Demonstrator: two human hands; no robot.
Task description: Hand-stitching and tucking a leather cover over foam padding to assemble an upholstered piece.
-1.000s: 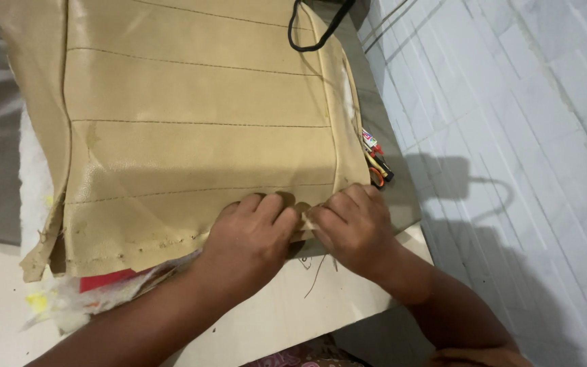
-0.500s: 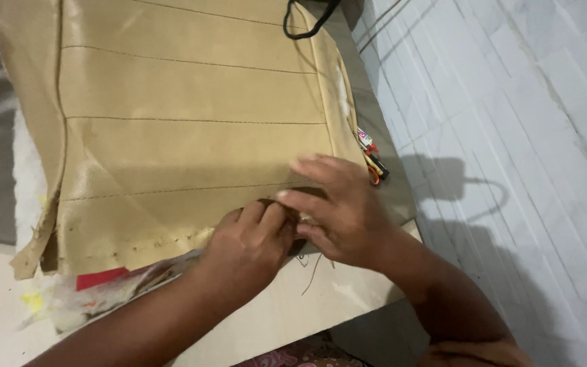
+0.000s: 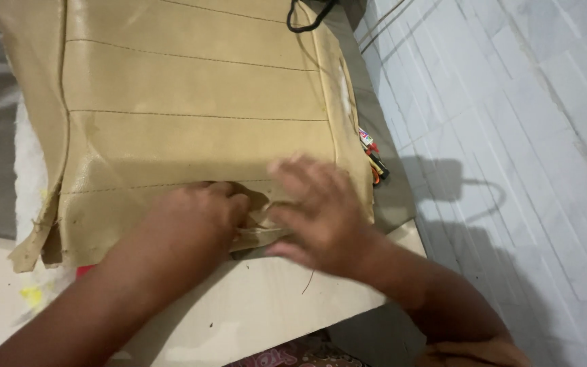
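1. My left hand [image 3: 195,221] rests knuckles-up on the near edge of the tan leatherette cover [image 3: 198,129]; its fingers are curled and bunched together on a fold of the cover's edge.
2. My right hand [image 3: 321,214] lies flat just beside it, fingers spread over the same edge. The hand is motion-blurred, so I cannot tell whether it pinches anything.
3. The cover lies flat on the pale worktable [image 3: 259,306], stitched in horizontal rows, with its near edge at the table's front.
4. A small multicoloured item [image 3: 373,160], red, orange and black, sits at the cover's right edge; its kind is unclear.
5. A black cord [image 3: 304,17] loops over the cover's far end.
6. A yellow mark [image 3: 32,295] shows on the table at left.
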